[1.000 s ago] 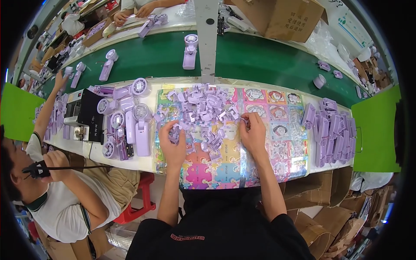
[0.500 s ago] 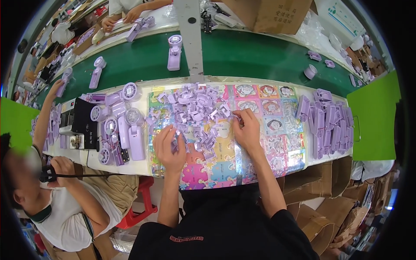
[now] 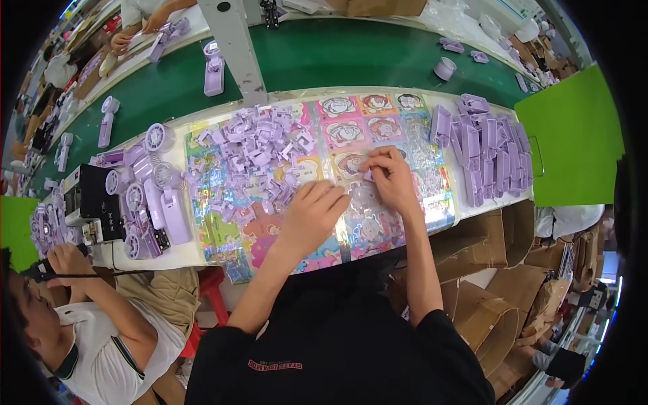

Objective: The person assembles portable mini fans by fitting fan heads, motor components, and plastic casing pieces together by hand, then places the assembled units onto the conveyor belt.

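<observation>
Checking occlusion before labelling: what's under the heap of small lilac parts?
A colourful patterned mat shows around the heap; whatever lies directly under its dense middle is covered, so can't be seen.

Green belt [image 3: 351,61] behind post [image 3: 236,54]; red stool [image 3: 213,289]; cardboard boxes [image 3: 523,280].

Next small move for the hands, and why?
Probably bring the left hand to the lilac part to steady it: the right hand seems to pinch that part alone, while the left is apart from it, with nothing visibly held.
</observation>
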A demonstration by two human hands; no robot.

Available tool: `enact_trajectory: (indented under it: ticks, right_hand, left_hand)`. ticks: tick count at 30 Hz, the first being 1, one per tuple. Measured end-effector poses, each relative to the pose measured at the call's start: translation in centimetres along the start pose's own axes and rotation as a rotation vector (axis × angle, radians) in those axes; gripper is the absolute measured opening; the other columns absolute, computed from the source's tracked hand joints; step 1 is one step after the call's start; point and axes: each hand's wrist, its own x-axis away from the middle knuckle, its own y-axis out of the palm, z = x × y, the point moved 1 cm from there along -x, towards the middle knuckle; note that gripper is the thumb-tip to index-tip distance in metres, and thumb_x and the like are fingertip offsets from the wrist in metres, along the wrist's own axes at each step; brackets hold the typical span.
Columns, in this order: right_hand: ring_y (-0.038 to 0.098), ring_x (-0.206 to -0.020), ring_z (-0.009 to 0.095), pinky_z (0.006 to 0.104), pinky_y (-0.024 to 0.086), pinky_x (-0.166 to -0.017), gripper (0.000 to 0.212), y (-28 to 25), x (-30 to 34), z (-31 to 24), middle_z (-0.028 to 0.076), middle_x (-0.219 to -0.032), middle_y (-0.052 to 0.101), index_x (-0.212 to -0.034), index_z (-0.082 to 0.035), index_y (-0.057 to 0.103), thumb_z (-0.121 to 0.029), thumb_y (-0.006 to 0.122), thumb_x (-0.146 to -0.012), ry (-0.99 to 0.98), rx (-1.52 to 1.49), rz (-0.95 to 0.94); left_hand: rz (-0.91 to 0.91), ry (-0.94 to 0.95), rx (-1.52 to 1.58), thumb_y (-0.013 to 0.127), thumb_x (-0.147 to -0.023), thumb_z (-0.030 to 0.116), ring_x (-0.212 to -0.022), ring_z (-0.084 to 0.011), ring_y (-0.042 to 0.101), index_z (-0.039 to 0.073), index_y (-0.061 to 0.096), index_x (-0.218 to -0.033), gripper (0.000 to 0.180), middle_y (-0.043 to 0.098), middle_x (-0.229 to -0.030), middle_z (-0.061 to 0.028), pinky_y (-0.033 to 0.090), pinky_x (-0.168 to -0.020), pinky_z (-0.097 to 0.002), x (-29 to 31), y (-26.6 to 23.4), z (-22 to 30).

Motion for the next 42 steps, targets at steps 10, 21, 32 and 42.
enact_trajectory:
  ticks: [10, 21, 32, 42]
  right_hand:
    - [0.062, -0.096, 0.032, 0.0371, 0.052, -0.082, 0.031, 1.0, 2.7, -0.2, 0.014, -0.107, 0.064, -0.112, -0.006, 0.073, 0.004, 0.065, -0.084, -0.27, 0.3, 0.18]
    - [0.059, -0.103, 0.035, 0.0423, 0.049, -0.089, 0.04, 0.7, 3.3, -0.4, 0.014, -0.11, 0.059, -0.114, -0.005, 0.066, -0.009, 0.076, -0.075, -0.197, 0.277, 0.165]
    - [0.06, -0.103, 0.031, 0.0389, 0.051, -0.086, 0.045, 0.7, 3.1, -0.2, 0.014, -0.114, 0.06, -0.119, -0.006, 0.069, 0.005, 0.067, -0.075, -0.185, 0.219, 0.198]
    - [0.06, -0.103, 0.031, 0.0409, 0.05, -0.088, 0.03, 0.8, 2.6, -0.6, 0.009, -0.112, 0.064, -0.107, -0.005, 0.069, 0.0, 0.07, -0.077, -0.257, 0.269, 0.167]
  left_hand:
    - [-0.07, -0.264, 0.17, 0.064, -0.081, 0.005, -0.12, -0.0367, 0.055, 0.004, 0.066, -0.116, 0.034, 0.062, -0.125, -0.0177, 0.045, -0.102, -0.0462, -0.1, 5.3, -1.6]
    - [-0.252, -0.378, 0.199, 0.069, -0.08, 0.001, -0.116, -0.0361, 0.055, 0.004, 0.052, -0.138, 0.06, 0.061, -0.118, -0.017, 0.045, -0.096, -0.0466, -1.7, 4.3, -1.5]
    - [-0.311, -0.299, 0.197, 0.08, -0.072, 0.006, -0.119, -0.0364, 0.054, 0.006, 0.053, -0.137, 0.071, 0.062, -0.127, -0.0159, 0.041, -0.105, -0.0453, -4.2, 4.8, -2.9]
    - [-0.387, -0.257, 0.474, 0.072, -0.075, -0.004, -0.112, -0.0368, 0.058, 0.006, 0.056, -0.133, 0.061, 0.065, -0.118, -0.016, 0.046, -0.098, -0.0446, -5.2, 4.7, -4.8]
